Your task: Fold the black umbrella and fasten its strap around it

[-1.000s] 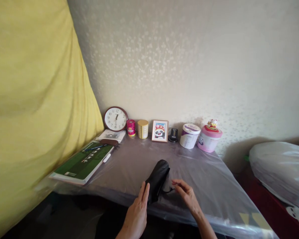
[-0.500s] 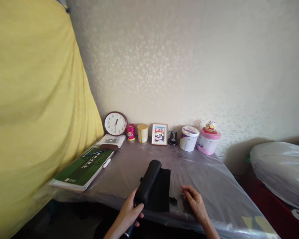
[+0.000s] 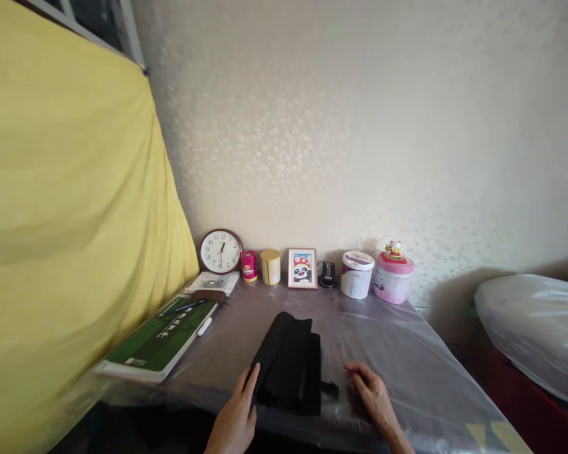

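View from the head, with 12 o'clock toward the wall. A black fabric case (image 3: 289,366), matte and soft, lies partly unrolled at the near middle of the tabletop (image 3: 406,353). Its left part is still a thick rounded fold, and its right part lies flat as a rectangular panel. A short black strap (image 3: 330,389) sticks out of the panel's near right corner at 3 o'clock. The tabletop is covered with a clear, glossy, wrinkled plastic film.

The left hand (image 3: 234,416) comes in from 6 o'clock, palm turned inward. Its fingers are straight and pressed together, and they lie along the near left edge of the fold. The right hand (image 3: 371,394) rests on the film at 3 o'clock of the case. It grips nothing; its fingers are loosely bent and their tips sit just beside the strap. Whether they touch the strap cannot be told.

A row of things stands along the wall at 12 o'clock:
- a round clock (image 3: 220,251) with a brown rim
- a red tin (image 3: 248,265)
- a yellow cylindrical tin (image 3: 270,267)
- a framed panda picture (image 3: 302,268)
- a small black device (image 3: 328,274)
- a white and purple tub (image 3: 357,274)
- a pink tub (image 3: 392,280) with a small figurine (image 3: 394,248) on top

At 10 o'clock lies a flat green book (image 3: 163,328) with a pen (image 3: 182,308) on it and a white marker (image 3: 203,326) beside it. A yellow curtain (image 3: 66,221) hangs at 9 o'clock. A bundle wrapped in plastic (image 3: 534,334) lies at 3 o'clock, beyond the tabletop.
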Available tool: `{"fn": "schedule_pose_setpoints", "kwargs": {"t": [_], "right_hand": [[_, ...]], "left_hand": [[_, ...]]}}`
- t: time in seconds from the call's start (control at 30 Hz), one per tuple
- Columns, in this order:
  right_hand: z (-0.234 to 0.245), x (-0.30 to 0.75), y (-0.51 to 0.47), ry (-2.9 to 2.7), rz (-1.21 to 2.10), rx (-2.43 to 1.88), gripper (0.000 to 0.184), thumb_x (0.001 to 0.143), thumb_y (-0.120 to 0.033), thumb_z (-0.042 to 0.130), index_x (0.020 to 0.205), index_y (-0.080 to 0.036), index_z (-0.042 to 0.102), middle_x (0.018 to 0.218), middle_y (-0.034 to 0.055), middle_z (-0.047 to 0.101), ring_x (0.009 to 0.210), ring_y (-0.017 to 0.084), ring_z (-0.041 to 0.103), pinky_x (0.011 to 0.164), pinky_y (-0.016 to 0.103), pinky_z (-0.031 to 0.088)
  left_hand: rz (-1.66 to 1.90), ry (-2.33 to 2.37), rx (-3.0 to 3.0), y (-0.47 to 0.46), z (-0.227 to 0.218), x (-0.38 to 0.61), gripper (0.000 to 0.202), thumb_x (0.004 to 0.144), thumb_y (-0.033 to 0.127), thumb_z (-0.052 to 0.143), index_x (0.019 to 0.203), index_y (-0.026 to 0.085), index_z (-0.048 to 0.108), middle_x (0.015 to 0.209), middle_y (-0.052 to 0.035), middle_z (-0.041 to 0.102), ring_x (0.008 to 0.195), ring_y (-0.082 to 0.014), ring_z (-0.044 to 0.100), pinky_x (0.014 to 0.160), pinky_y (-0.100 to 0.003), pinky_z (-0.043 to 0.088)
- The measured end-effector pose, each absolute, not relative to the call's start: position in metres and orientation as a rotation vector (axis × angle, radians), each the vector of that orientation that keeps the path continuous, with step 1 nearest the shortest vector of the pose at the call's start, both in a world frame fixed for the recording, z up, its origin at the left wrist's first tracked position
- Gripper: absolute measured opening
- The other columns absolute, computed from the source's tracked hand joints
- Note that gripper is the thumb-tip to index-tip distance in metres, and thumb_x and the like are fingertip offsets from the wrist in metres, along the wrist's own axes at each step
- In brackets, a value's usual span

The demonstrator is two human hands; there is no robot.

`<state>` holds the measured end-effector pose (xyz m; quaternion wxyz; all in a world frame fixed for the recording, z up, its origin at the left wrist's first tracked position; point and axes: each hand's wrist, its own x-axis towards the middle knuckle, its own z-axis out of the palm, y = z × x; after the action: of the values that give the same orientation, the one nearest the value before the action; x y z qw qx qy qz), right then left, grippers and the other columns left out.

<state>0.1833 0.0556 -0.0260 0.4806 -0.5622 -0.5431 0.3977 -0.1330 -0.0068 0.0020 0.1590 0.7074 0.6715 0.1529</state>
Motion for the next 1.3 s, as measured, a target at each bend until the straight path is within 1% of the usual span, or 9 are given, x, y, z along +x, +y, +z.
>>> {"fn": "schedule_pose_setpoints", "kwargs": {"t": [0.1,0.3,0.53,0.83,0.93,1.0,1.1,1.2,1.3], "right_hand": [[-0.033,0.186,0.059,-1.355,0.954,-1.358,0.038,0.070,-0.044,0.049,0.091,-0.015,0.062,0.077,0.0044,0.061,0.058,0.014,0.053,0.055,0.024,0.043],[-0.034,0.188,0.059,-1.415,0.879,-1.389,0.038,0.070,-0.043,0.048,0.091,-0.015,0.065,0.076,0.0047,0.064,0.056,0.015,0.054,0.052,0.024,0.043],[-0.030,0.188,0.056,-1.465,0.816,-1.363,0.038,0.070,-0.044,0.050,0.088,-0.015,0.067,0.078,0.0072,0.066,0.067,0.019,0.060,0.058,0.025,0.047],[-0.037,0.189,0.058,-1.523,0.796,-1.378,0.038,0.074,-0.044,0.045,0.090,-0.016,0.065,0.083,0.0079,0.065,0.076,0.020,0.061,0.065,0.025,0.048],[-0.035,0.188,0.058,-1.540,0.797,-1.385,0.038,0.075,-0.044,0.044,0.090,-0.016,0.065,0.082,0.0079,0.065,0.077,0.019,0.061,0.064,0.024,0.048],[-0.033,0.188,0.057,-1.540,0.787,-1.383,0.038,0.075,-0.044,0.044,0.089,-0.015,0.065,0.080,0.0077,0.065,0.074,0.019,0.061,0.063,0.024,0.048],[-0.029,0.187,0.055,-1.537,0.760,-1.365,0.037,0.075,-0.044,0.045,0.086,-0.015,0.065,0.077,0.0072,0.065,0.070,0.018,0.061,0.062,0.024,0.048],[-0.027,0.187,0.053,-1.547,0.734,-1.342,0.037,0.075,-0.044,0.045,0.086,-0.016,0.066,0.080,0.0075,0.066,0.074,0.020,0.061,0.067,0.026,0.048],[-0.023,0.186,0.050,-1.562,0.736,-1.362,0.038,0.075,-0.045,0.044,0.087,-0.016,0.065,0.082,0.0074,0.066,0.076,0.021,0.061,0.070,0.027,0.048]], "left_hand": [[0.462,1.915,1.941,0.001,0.005,-0.144,0.070,0.075,0.004,0.037,0.140,0.016,0.013,0.143,-0.0099,0.022,0.126,-0.0141,0.034,0.099,-0.020,0.031],[0.282,2.134,2.074,0.001,0.013,-0.135,0.084,0.068,-0.006,0.032,0.139,0.025,0.000,0.146,-0.0112,-0.013,0.117,-0.0183,0.045,0.080,-0.021,0.044],[0.306,2.043,2.106,0.010,0.002,-0.142,0.089,0.062,-0.011,0.029,0.140,0.022,-0.001,0.147,-0.0090,0.005,0.122,-0.0138,0.040,0.093,-0.019,0.036],[0.355,2.009,2.023,0.017,0.001,-0.153,0.081,0.062,-0.006,0.034,0.139,0.014,0.018,0.144,-0.0114,0.019,0.123,-0.0158,0.039,0.099,-0.022,0.030],[0.621,1.858,1.815,0.015,0.011,-0.154,0.078,0.059,0.001,0.042,0.135,0.014,0.026,0.130,-0.0122,0.042,0.110,-0.0176,0.050,0.091,-0.023,0.038],[0.771,1.686,1.492,0.011,0.019,-0.152,0.073,0.061,0.012,0.046,0.131,0.015,0.026,0.098,-0.0083,0.061,0.072,-0.0166,0.060,0.062,-0.025,0.047],[0.837,1.453,1.197,0.004,0.026,-0.145,0.056,0.063,0.027,0.047,0.116,0.013,0.034,0.052,0.0048,0.049,0.041,-0.0114,0.042,0.041,-0.023,0.036],[0.843,1.344,1.180,0.002,0.029,-0.136,0.046,0.065,0.037,0.046,0.105,0.015,0.039,0.048,0.0069,0.043,0.039,-0.0092,0.037,0.041,-0.022,0.035],[0.818,1.473,1.441,0.001,0.033,-0.126,0.045,0.065,0.035,0.050,0.106,0.018,0.043,0.063,-0.0001,0.054,0.052,-0.0130,0.050,0.051,-0.024,0.042]]}}
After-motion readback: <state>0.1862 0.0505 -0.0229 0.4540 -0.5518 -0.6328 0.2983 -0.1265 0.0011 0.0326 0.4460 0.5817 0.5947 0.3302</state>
